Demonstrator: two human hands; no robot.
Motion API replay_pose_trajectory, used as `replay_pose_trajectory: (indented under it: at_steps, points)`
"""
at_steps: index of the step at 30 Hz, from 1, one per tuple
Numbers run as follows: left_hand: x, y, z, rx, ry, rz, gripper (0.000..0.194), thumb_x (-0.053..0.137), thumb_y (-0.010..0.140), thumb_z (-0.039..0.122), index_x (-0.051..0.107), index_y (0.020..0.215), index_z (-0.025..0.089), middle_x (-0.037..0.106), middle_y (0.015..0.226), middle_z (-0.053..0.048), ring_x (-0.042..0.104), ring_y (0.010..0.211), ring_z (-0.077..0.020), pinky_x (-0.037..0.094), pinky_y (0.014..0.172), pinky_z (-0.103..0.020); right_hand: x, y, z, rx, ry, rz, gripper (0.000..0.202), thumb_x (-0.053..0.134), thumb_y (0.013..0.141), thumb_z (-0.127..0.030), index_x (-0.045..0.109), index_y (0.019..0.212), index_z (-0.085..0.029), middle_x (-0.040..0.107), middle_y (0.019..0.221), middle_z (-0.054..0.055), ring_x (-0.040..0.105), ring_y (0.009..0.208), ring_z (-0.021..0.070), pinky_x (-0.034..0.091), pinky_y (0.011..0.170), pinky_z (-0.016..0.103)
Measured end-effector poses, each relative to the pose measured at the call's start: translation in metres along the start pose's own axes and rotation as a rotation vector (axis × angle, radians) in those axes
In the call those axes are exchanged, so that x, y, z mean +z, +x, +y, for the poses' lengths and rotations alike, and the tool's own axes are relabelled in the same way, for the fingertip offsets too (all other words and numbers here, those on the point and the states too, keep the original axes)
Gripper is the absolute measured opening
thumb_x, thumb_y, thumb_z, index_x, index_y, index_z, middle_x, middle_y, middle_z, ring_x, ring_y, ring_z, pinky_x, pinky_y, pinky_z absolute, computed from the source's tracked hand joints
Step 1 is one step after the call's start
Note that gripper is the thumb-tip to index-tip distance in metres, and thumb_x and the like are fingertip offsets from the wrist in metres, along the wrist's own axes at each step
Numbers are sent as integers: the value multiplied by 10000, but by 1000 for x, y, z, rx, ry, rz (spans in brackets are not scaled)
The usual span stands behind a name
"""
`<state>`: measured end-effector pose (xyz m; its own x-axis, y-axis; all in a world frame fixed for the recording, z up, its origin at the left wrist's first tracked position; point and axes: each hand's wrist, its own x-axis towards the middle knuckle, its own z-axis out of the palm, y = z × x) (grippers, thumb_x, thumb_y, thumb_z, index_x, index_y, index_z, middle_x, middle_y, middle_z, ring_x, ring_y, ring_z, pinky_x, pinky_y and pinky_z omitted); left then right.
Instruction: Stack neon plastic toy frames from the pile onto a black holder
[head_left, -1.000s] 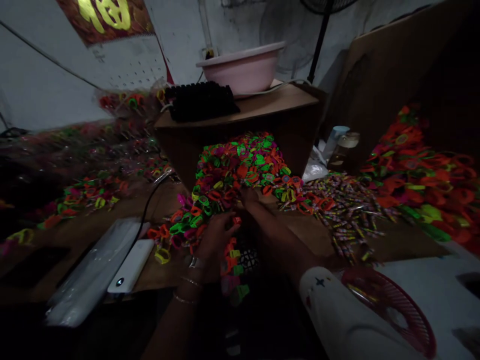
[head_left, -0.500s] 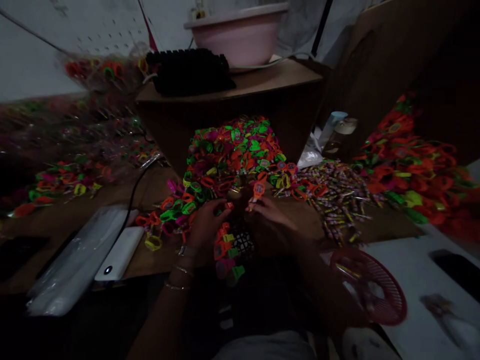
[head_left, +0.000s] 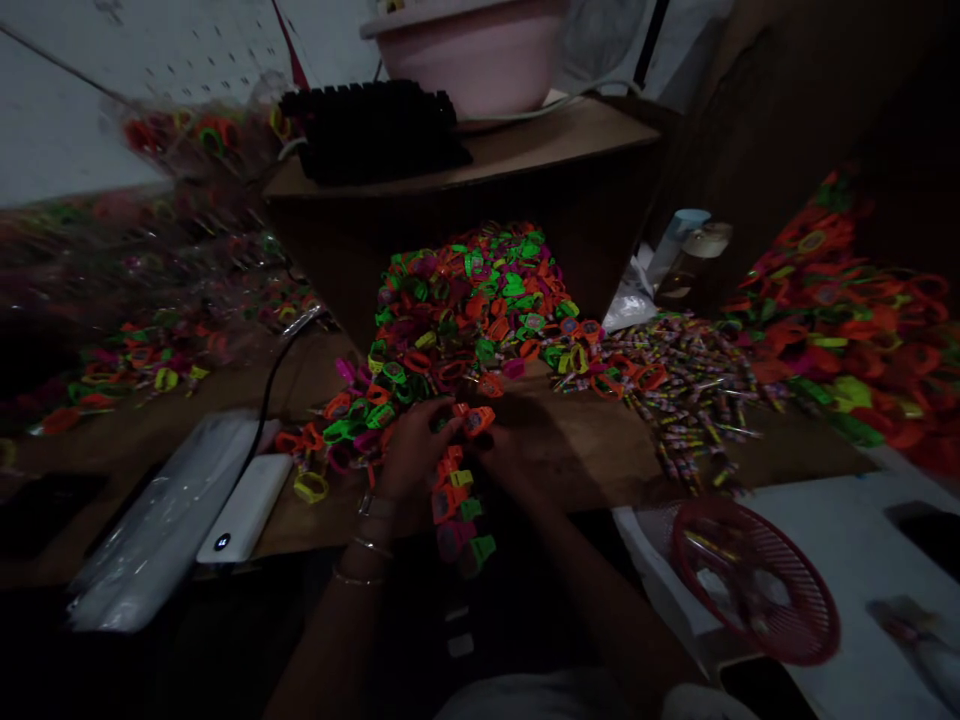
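My left hand (head_left: pixel 416 445), with bracelets at the wrist, is closed with thumb and fingers together around a small orange-red piece at the upper end of a row of toy watches (head_left: pixel 452 500). The row, in orange, yellow, green and pink, hangs down past the table edge. My right hand (head_left: pixel 501 458) is closed in shadow beside it, holding an orange toy watch (head_left: pixel 477 420) against the left fingertips. How the pieces join is too dark to see. A heap of bright toy watches (head_left: pixel 480 290) lies just beyond both hands.
To the right lie many thin wrapped sticks (head_left: pixel 697 390), a red basket (head_left: pixel 829 610) and a bottle (head_left: pixel 697 260). A white power bank (head_left: pixel 244 510) and clear plastic bags (head_left: pixel 161 530) lie left. A pink basin (head_left: pixel 472 60) stands on the box (head_left: pixel 555 150).
My right hand has moved left and down, bringing the orange toy watch to my left hand's fingertips. My left hand stays nearly in place. The view has shifted slightly.
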<state>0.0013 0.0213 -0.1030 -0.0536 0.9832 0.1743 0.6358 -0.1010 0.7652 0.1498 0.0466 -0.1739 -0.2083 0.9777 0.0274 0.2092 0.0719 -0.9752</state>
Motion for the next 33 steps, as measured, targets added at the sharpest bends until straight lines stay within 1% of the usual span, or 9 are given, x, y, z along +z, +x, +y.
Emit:
replay_pose_trajectory:
  at_steps: [3, 8, 11, 17, 23, 26, 28, 31, 33]
  points:
    - [1, 0, -1, -7, -38, 6, 295, 637, 818, 324, 669, 1079, 189, 698, 1116, -73, 634, 1051, -226, 478, 952, -369, -2, -1, 2, 46, 47, 67, 237, 748, 614, -277, 681, 806, -155, 735, 837, 56, 662, 808, 235, 519, 770, 362]
    - [1, -1, 0, -13, -16, -3, 300, 624, 829, 312, 658, 1102, 191, 701, 1103, -69, 644, 1016, -217, 494, 916, -356, 0, -3, 6, 70, 109, -23, 260, 754, 594, -235, 685, 831, -154, 739, 834, 31, 666, 806, 224, 525, 746, 339]
    - [1, -1, 0, -12, -30, 0, 304, 632, 825, 308, 656, 1104, 191, 706, 1086, -65, 649, 999, -216, 506, 890, -348, -1, -1, 4, 82, 25, -15, 256, 762, 593, -216, 680, 825, -145, 736, 826, 39, 663, 788, 217, 520, 729, 325]
    - [1, -1, 2, 11, -14, 7, 292, 627, 826, 294, 654, 1099, 195, 706, 1086, -66, 653, 992, -217, 507, 885, -349, -5, 0, -10, 66, -130, -86, 258, 741, 635, -183, 689, 885, -144, 738, 880, 48, 670, 812, 214, 506, 725, 297]
    - [1, -2, 1, 31, -3, 4, 278, 590, 846, 302, 646, 1099, 202, 688, 1107, -62, 633, 1014, -209, 483, 914, -351, 9, -3, -14, -35, -307, -36, 124, 639, 743, -191, 691, 852, -161, 731, 832, 56, 665, 765, 199, 461, 642, 239]
    - [1, 0, -1, 60, 34, -5, 342, 637, 811, 373, 641, 1111, 208, 668, 1119, -64, 613, 1032, -220, 471, 922, -359, 17, 0, -17, -46, -374, -20, 143, 593, 772, -164, 681, 885, -160, 728, 891, 79, 664, 792, 198, 461, 675, 244]
    - [2, 2, -2, 69, 56, -17, 387, 684, 760, 402, 647, 1094, 207, 666, 1080, -64, 614, 1005, -226, 477, 905, -362, 16, -2, -23, -58, -361, -46, 185, 594, 772, -150, 667, 942, -165, 722, 938, 78, 662, 839, 201, 475, 717, 260]
    - [4, 5, -5, 47, 29, -40, 391, 674, 753, 425, 649, 1064, 190, 672, 1022, -67, 631, 943, -224, 500, 855, -357, -3, -27, -35, -107, -294, -5, 340, 654, 716, -131, 627, 1053, -174, 697, 1039, 74, 643, 937, 206, 494, 811, 302]
    - [5, 6, -4, 45, 0, -43, 406, 652, 767, 446, 638, 1079, 186, 680, 1017, -68, 634, 939, -226, 508, 843, -358, -26, -66, -38, -144, -282, 138, 376, 641, 731, -143, 601, 1103, -182, 679, 1078, 73, 628, 976, 201, 493, 862, 328]
